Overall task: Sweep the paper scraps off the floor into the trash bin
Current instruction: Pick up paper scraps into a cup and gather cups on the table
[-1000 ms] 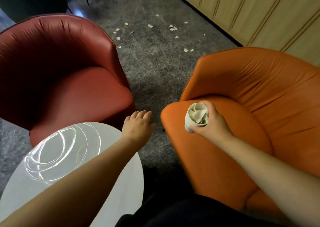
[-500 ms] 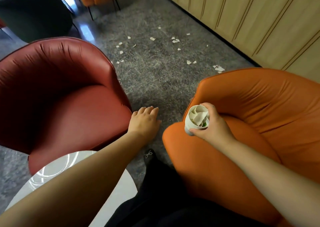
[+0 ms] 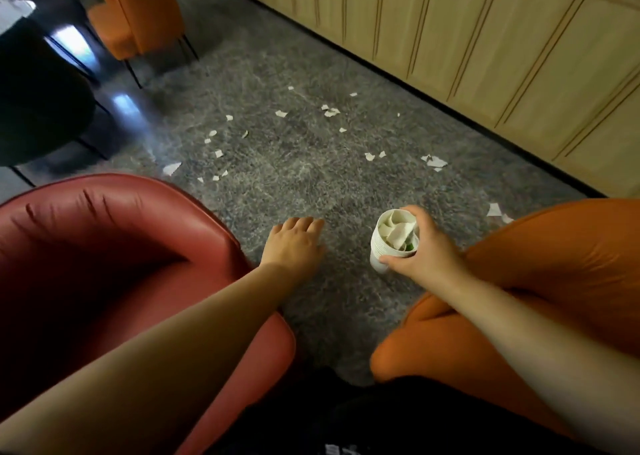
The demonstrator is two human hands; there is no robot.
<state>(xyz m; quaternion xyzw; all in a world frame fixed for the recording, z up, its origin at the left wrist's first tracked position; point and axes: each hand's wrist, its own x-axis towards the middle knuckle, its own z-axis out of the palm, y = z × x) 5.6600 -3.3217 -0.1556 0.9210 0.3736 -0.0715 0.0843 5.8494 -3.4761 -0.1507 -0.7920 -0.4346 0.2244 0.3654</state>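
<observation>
Several white paper scraps lie scattered over the grey carpet ahead of me, some near the red chair and some near the wall. My right hand grips a white paper cup stuffed with crumpled paper, held above the carpet between the two chairs. My left hand hovers palm down with relaxed fingers and holds nothing. No trash bin is in view.
A dark red armchair stands at my left and an orange armchair at my right, with a carpet gap between. Wooden panelled cabinets line the right wall. An orange chair and a dark seat stand at the back left.
I have moved forward between the two armchairs; the white round table has dropped out of view. Both hands advanced, and more of the scrap-strewn carpet shows.
</observation>
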